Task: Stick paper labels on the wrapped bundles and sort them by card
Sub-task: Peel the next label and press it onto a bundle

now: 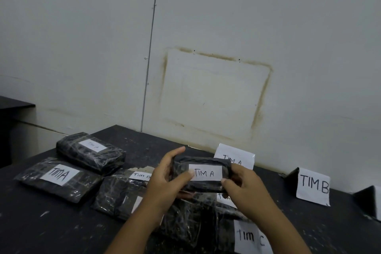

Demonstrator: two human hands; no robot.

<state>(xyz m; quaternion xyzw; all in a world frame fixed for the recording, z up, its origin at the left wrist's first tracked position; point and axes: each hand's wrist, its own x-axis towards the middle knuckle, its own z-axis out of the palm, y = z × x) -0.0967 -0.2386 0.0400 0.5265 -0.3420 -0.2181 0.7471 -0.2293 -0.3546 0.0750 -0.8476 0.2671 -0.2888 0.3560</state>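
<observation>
Both hands, left (pixel 165 179) and right (pixel 240 186), grip the "TIM A"-labelled wrapped bundle (pixel 203 173) between them, "TIM B" card (pixel 313 185) to their right.

A single wide-angle camera, worn on the head, faces forward and slightly down across the dark tabletop (pixel 41 229) toward the white wall (pixel 226 16), which fills the upper half. Range is close: the left hand (pixel 162 183) and right hand (pixel 243 187), gripping a wrapped bundle (pixel 202 162), sit at lower centre.

- "TIM A": white paper label (pixel 205 173) on held black wrapped bundle (pixel 203 160); back-left bundle (pixel 90 152); front-left bundle (pixel 58 179); standing white card (pixel 234 155)
- "TIM B": right standing card (pixel 313 185); middle bundle's label (pixel 141 175)
- "TIM C": nearest bundle's label (pixel 248 236)
</observation>
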